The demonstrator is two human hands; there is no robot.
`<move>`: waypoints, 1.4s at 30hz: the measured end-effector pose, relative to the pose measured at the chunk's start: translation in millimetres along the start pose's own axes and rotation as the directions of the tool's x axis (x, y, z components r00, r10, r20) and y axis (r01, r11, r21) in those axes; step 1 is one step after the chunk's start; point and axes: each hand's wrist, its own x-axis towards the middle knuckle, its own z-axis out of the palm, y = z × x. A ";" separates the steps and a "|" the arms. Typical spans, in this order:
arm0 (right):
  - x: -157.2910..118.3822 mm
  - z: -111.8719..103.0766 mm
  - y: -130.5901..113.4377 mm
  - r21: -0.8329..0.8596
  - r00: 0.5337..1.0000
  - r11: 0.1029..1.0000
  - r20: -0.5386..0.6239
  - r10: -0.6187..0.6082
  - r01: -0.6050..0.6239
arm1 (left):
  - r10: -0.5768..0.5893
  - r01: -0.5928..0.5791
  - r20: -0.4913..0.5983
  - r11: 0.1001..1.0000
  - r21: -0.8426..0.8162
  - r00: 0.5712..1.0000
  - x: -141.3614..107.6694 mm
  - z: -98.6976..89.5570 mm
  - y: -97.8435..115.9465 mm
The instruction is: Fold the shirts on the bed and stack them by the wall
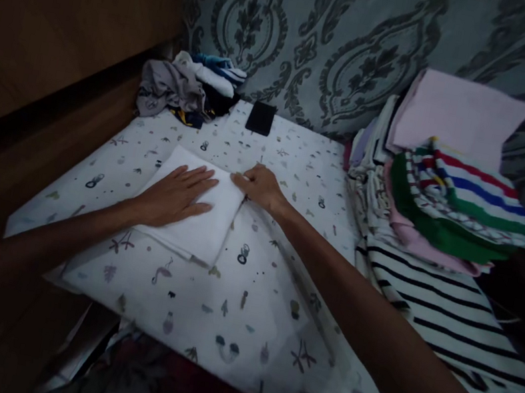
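Note:
A folded white cloth lies on the white sheet printed with small figures. My left hand rests flat on the cloth's left and middle part, its fingers spread and pointing right. At the cloth's upper right corner, my right hand is closed, thumb and fingers pinching the edge. The cloth's lower edge shows several layers.
Rumpled clothes lie at the back left, near a flat black item. Stacked folded clothes stand at the right, beside striped fabric. A patterned wall closes the back, a wooden panel the left.

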 end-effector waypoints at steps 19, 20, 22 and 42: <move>-161.1 57.8 -68.3 -0.354 0.915 0.893 -0.183 -0.359 0.279 | 0.297 -0.282 0.212 0.954 -0.101 0.931 -38.4 -28.9 21.2; -161.5 57.8 -69.0 -0.342 0.906 0.895 -0.209 -0.368 0.285 | 0.338 -0.331 0.180 0.941 -0.065 0.924 -43.8 -26.4 23.8; -163.3 59.3 -70.4 -0.318 0.891 0.900 -0.247 -0.382 0.297 | 0.372 -0.376 0.083 0.926 0.032 0.925 -51.2 -16.8 26.5; -105.9 77.7 -81.5 -0.259 0.950 0.917 0.007 -0.311 0.302 | 0.000 0.014 -0.149 0.995 0.095 0.989 -0.9 -8.1 -36.2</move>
